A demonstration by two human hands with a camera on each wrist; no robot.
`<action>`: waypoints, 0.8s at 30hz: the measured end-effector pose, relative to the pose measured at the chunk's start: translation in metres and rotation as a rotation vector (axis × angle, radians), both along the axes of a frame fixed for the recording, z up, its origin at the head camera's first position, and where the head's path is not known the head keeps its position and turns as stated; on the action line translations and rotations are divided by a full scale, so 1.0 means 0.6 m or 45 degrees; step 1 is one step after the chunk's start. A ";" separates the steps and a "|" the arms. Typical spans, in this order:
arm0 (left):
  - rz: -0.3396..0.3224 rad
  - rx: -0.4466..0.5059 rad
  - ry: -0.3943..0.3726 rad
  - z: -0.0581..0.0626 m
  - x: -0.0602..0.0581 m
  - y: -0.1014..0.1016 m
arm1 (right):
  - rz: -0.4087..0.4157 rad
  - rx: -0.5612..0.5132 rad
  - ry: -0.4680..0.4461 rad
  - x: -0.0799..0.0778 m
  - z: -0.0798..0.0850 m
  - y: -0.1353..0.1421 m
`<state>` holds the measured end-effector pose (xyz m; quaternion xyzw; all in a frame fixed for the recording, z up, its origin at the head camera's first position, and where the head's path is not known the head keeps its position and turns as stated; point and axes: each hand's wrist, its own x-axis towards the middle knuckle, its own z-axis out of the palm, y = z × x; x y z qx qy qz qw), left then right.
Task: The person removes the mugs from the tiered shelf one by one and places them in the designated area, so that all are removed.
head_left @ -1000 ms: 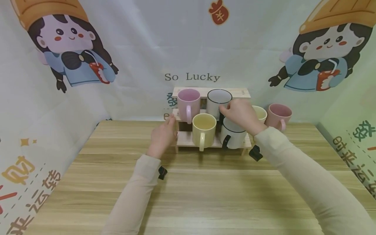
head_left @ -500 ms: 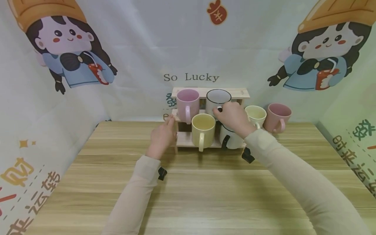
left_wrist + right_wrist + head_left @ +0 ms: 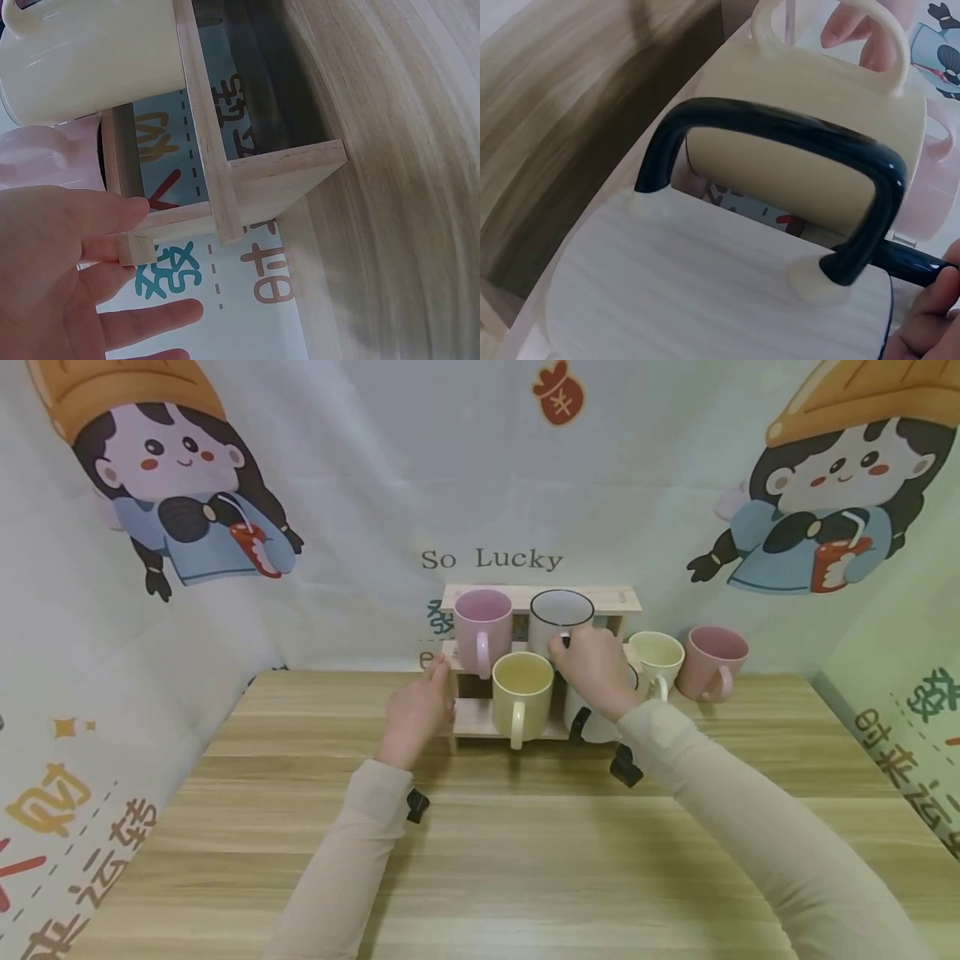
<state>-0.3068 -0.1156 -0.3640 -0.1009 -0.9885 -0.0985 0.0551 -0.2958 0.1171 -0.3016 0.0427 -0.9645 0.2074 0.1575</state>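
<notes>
My left hand (image 3: 420,714) grips the left end of a tiered wooden rack (image 3: 472,717); the left wrist view shows thumb and forefinger on a shelf corner, other fingers spread. My right hand (image 3: 596,668) pinches the black handle (image 3: 911,262) of a black-rimmed white mug (image 3: 543,631) on the upper tier. A pink mug (image 3: 480,627) stands to its left. On the lower tier are a yellow mug (image 3: 521,697) and a second white mug (image 3: 705,285), partly hidden by my right hand in the head view.
On the table (image 3: 525,860), right of the rack, stand a cream cup (image 3: 652,656) and a darker pink mug (image 3: 712,664). A printed cloth (image 3: 360,485) hangs close behind the rack and along both sides.
My right hand has shifted left and slightly down at the upper white mug's handle, uncovering the cream cup. The left hand stays at the rack's end.
</notes>
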 end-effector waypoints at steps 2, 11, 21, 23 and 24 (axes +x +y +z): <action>-0.003 0.005 0.003 0.000 0.001 0.000 | -0.006 0.002 0.027 -0.001 -0.002 -0.001; -0.005 0.002 0.024 -0.002 0.001 -0.001 | -0.006 0.009 0.096 -0.002 -0.002 -0.003; 0.001 0.008 0.012 -0.001 0.002 -0.003 | -0.008 -0.018 0.218 -0.007 0.011 0.000; 0.007 0.003 0.007 -0.001 0.002 -0.003 | -0.007 -0.025 0.238 -0.008 0.014 0.002; 0.009 0.003 0.004 -0.001 0.001 -0.003 | -0.009 -0.028 0.245 -0.008 0.015 0.004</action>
